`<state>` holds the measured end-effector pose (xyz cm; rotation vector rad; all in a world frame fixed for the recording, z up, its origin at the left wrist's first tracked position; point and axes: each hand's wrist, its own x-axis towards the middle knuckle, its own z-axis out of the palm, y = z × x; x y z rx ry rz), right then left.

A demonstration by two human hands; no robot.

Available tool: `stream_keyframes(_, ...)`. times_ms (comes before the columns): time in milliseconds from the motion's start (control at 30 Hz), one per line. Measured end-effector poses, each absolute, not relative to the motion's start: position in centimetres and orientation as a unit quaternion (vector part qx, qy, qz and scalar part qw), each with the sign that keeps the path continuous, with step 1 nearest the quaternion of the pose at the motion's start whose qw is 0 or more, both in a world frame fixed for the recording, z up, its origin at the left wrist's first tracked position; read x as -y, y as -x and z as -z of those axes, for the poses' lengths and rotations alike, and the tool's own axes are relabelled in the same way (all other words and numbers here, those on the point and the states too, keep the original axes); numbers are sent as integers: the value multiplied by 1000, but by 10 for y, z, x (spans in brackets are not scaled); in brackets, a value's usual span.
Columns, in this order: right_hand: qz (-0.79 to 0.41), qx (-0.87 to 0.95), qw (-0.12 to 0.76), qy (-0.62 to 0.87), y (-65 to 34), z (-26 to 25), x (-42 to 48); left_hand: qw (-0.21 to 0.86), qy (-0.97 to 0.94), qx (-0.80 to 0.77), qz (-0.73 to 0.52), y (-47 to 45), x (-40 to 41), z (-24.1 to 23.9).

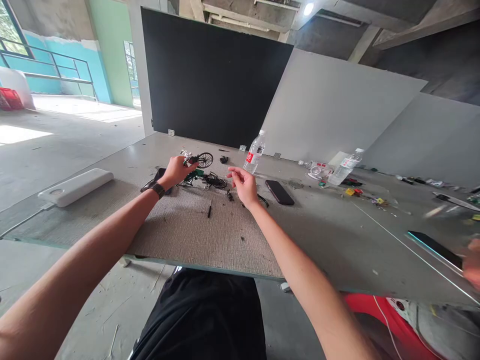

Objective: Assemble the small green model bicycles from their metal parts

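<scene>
A small model bicycle (200,170) with black wheels and a green frame rests on a woven grey mat (195,225) on the table. My left hand (176,171), a dark watch on its wrist, is closed on the bicycle's front end near the handlebar. Just right of the model, my right hand (244,185) hovers with its fingers loosely apart and nothing in them. A thin dark tool (209,210) and small black parts (229,195) lie on the mat beside my right hand.
A black phone (279,192) lies right of my right hand. Two water bottles (254,152) (347,168) stand behind. A white power bank (75,186) sits at the left. Small coloured parts (352,191) litter the right side, where another person's hand (472,262) reaches near a second phone (435,247).
</scene>
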<state>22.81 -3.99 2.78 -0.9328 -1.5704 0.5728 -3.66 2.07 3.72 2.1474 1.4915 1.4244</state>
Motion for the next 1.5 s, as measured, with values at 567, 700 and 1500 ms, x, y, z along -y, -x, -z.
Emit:
stream_keyframes(567, -435, 568, 582, 387, -222, -24, 43, 86, -718, -491, -485, 36, -21, -37)
stream_keyframes(700, -432, 571, 576, 394, -222, -23, 42, 91, -715, -494, -486, 36, -22, -36)
stream_keyframes(1500, -463, 557, 551, 415, -218, -20, 43, 79, -727, -493, -472, 35, -21, -39)
